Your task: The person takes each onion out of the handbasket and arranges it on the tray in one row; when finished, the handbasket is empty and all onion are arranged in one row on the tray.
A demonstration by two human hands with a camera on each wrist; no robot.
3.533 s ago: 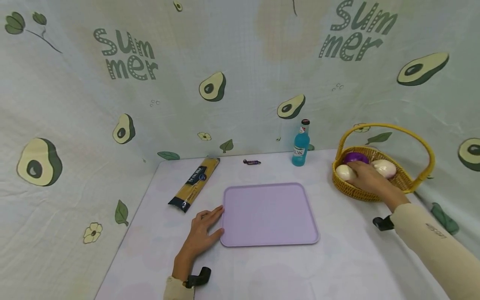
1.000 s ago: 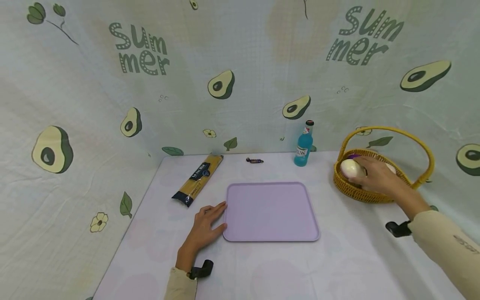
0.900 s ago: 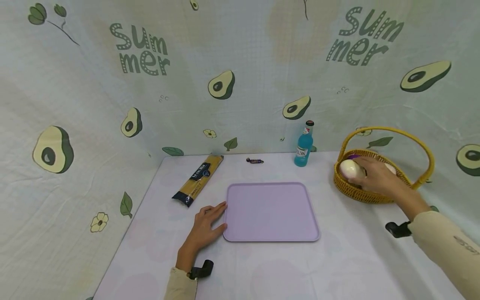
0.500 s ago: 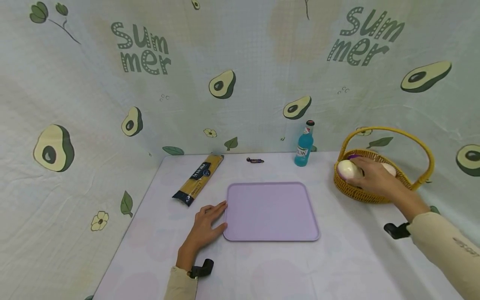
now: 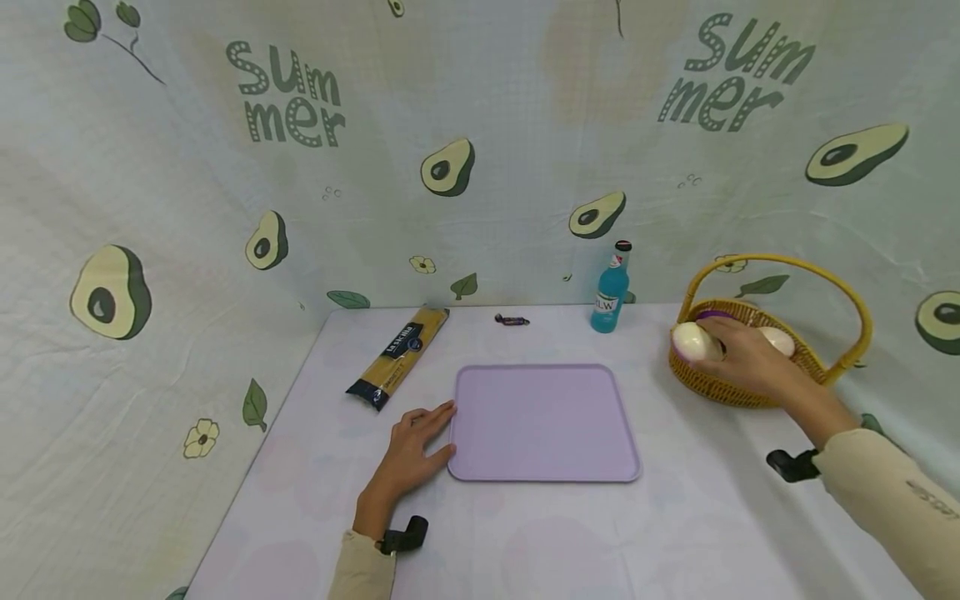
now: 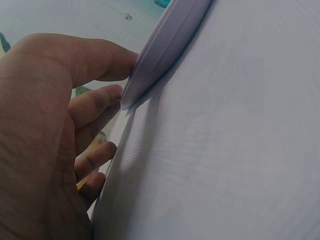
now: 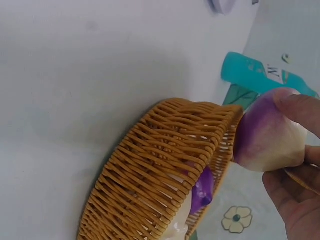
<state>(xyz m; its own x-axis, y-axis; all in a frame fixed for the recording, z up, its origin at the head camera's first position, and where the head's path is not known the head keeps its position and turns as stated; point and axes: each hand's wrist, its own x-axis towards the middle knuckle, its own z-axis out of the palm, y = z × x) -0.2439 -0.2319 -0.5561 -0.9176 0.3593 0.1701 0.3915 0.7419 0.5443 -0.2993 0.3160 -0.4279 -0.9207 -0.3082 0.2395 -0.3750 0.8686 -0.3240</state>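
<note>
At the left edge of a lilac tray [image 5: 545,423], my left hand [image 5: 408,457] lies with its fingers and thumb extended, touching the rim. The left wrist view shows the thumb [image 6: 107,60] against the tray's side [image 6: 167,47]. My right hand [image 5: 742,354] grips a white-and-purple turnip [image 5: 696,342] between thumb and fingers, over the left side of a wicker basket [image 5: 705,383]. In the right wrist view the turnip [image 7: 270,132] is at the basket's rim [image 7: 230,117]. Inside the basket are a purple item [image 5: 715,315] and a whitish one [image 5: 777,340], both partly hidden.
A blue bottle [image 5: 611,292] stands upright left of the basket. A small wrapped candy [image 5: 512,320] lies behind the tray, and a pasta packet [image 5: 400,357] lies to its left. The basket's tall handle [image 5: 795,263] arches above it. A printed cloth hangs behind the table.
From deeper in the basket, my right hand has lifted the turnip toward the left rim, shifting slightly left in the last second. My left hand stays at the tray, which has not moved.
</note>
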